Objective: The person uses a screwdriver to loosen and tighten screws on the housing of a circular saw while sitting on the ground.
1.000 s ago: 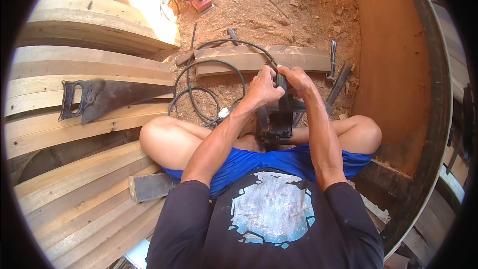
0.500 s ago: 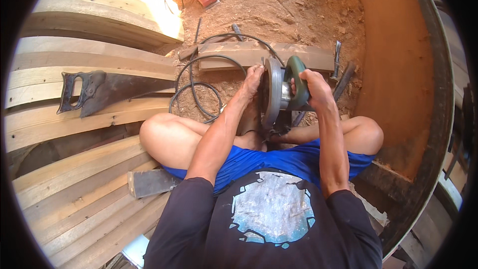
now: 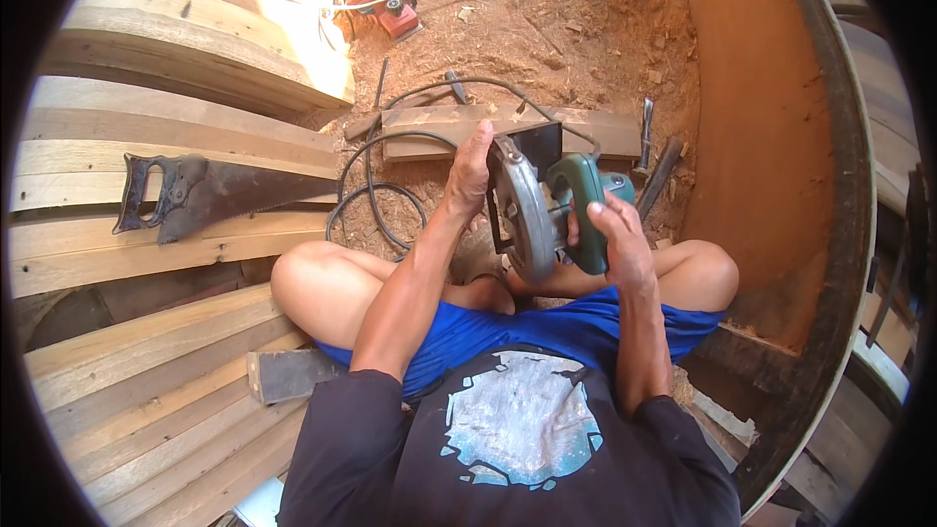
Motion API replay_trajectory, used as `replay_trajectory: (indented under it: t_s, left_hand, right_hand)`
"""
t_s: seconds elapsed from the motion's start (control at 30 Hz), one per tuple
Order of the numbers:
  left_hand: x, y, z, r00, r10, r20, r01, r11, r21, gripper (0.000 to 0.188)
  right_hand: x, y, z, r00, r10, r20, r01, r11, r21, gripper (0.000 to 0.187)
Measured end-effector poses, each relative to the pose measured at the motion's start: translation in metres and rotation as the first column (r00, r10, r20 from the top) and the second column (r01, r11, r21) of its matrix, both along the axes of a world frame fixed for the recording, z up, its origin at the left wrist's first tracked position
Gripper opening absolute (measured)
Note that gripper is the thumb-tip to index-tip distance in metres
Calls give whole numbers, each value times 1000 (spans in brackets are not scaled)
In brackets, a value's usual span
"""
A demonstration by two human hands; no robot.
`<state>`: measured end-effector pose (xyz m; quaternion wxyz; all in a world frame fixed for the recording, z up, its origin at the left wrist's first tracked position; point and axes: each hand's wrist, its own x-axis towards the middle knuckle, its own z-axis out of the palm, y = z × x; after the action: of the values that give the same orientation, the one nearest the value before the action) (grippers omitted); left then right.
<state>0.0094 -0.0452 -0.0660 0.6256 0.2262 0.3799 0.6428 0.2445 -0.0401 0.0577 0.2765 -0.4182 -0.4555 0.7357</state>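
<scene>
Between my knees I hold up a circular saw with a grey blade guard, a green handle and a dark base plate, tilted on its side. My right hand is wrapped round the green handle. My left hand grips the saw's far left edge by the base plate, thumb upward and the other fingers mostly hidden. A black power cord loops on the ground to the left of the saw. Just beyond the saw, a short wooden beam lies crosswise, partly covered by it.
Stacked timber planks fill the left side, with a handsaw on them. A red power tool sits on the shaving-strewn ground at the far end. On the right are a chisel-like tool, a dark bar and a curved wooden panel.
The circular saw has turned in my hands, so its base plate and green motor end now show. My right hand has come lower and nearer; my left hand has shifted slightly left.
</scene>
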Motion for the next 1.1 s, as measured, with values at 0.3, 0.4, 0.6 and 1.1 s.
replay_trajectory:
  t_s: [0.3,0.4,0.6,1.1]
  left_hand:
    - [13,-16,41,924,121,-362,-121,992,21,40]
    - [16,-21,66,867,150,-475,-139,989,58,39]
    - [22,-27,107,569,400,-718,-28,883,469,21]
    - [18,-30,119,493,450,-745,38,844,535,16]
  right_hand:
    - [25,-16,-9,997,46,-56,-39,993,110,34]
    - [33,-18,-12,997,55,-51,-48,990,136,26]
    - [36,-26,-30,995,-50,82,34,983,181,15]
    - [28,-26,-32,996,-43,76,20,959,281,15]
